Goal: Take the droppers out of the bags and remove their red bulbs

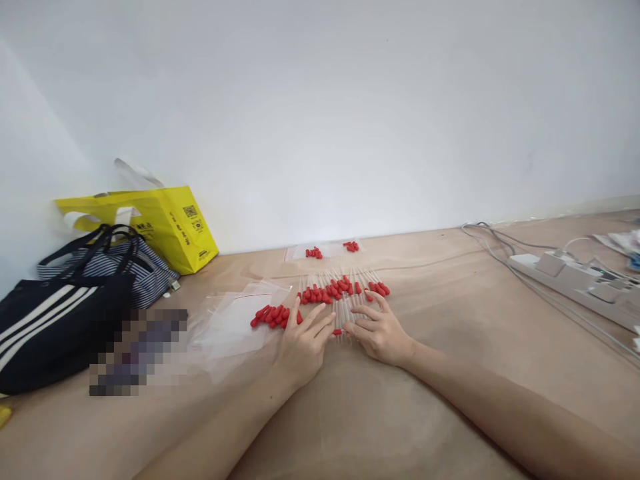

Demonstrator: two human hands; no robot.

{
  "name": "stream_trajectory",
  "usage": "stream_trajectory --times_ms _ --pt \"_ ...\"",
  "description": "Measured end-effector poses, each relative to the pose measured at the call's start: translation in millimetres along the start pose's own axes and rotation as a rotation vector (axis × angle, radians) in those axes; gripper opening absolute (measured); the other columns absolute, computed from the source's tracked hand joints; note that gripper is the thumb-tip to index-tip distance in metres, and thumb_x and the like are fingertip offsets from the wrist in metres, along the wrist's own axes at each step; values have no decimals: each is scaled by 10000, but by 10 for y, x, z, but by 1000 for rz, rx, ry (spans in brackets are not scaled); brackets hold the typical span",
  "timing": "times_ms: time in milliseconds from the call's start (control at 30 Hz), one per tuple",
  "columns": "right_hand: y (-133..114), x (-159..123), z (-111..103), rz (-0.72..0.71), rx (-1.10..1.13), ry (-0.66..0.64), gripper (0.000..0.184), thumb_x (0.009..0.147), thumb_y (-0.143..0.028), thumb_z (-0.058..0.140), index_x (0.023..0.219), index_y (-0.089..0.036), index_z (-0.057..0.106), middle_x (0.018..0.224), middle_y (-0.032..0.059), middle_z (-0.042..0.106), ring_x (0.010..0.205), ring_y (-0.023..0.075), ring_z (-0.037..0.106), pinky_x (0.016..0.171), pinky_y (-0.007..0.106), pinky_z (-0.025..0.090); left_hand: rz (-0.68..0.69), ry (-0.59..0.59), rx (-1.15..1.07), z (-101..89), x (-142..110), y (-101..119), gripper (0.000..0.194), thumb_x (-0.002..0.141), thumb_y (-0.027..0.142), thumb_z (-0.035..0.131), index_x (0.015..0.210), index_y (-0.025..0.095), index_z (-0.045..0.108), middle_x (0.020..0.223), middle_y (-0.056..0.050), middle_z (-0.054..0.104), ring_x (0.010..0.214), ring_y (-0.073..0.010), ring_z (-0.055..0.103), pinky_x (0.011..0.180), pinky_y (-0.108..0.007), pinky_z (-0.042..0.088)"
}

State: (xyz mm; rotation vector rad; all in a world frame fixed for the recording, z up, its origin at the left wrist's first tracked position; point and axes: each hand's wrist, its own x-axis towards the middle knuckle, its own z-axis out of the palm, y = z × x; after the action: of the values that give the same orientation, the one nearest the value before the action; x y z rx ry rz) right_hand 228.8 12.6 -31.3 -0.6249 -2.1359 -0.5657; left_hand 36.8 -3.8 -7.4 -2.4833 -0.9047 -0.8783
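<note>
A spread of clear droppers with red rubber bulbs lies on the tan table in front of me. My left hand rests on the near ends of them with fingers stretched and apart, close to a separate heap of red bulbs. My right hand lies flat beside it, fingers spread over the clear tubes. Neither hand grips anything. Clear zip bags lie left of the left hand.
Two small filled bags of red-bulbed droppers lie by the wall. A yellow paper bag and a black striped tote stand at the left. A white power strip with cables lies at the right.
</note>
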Motion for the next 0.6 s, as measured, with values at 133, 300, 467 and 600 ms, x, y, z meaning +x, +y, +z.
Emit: stream_trajectory --times_ms 133,300,467,600 --pt "-25 28 -40 12 24 -30 145 822 -159 458 836 -191 599 569 -23 609 863 150 566 997 494 175 11 -64 1 -33 -12 -21 305 786 74 365 878 217 618 1002 -16 654 1092 -238 491 996 -599 88" --pt "-35 42 -66 36 58 -45 152 828 -173 449 812 -197 599 555 -19 607 864 153 567 992 506 170 27 -88 -6 -40 -30 -33 305 762 55 362 820 213 616 1036 -4 641 1121 -236 465 1005 -598 43" --pt "-34 24 -93 47 128 -41 156 820 -170 442 811 -197 595 535 -21 594 865 161 560 976 523 170 38 -85 -31 -36 -51 -19 298 740 32 373 809 206 606 1064 4 628 1133 -231 457 1015 -588 14" --pt "-45 8 -84 63 184 -57 168 812 -159 434 824 -209 594 553 -21 603 871 164 554 974 528 162 58 -67 -46 -30 -67 -15 280 747 37 376 795 205 594 1064 11 628 1129 -218 461 1021 -576 12"
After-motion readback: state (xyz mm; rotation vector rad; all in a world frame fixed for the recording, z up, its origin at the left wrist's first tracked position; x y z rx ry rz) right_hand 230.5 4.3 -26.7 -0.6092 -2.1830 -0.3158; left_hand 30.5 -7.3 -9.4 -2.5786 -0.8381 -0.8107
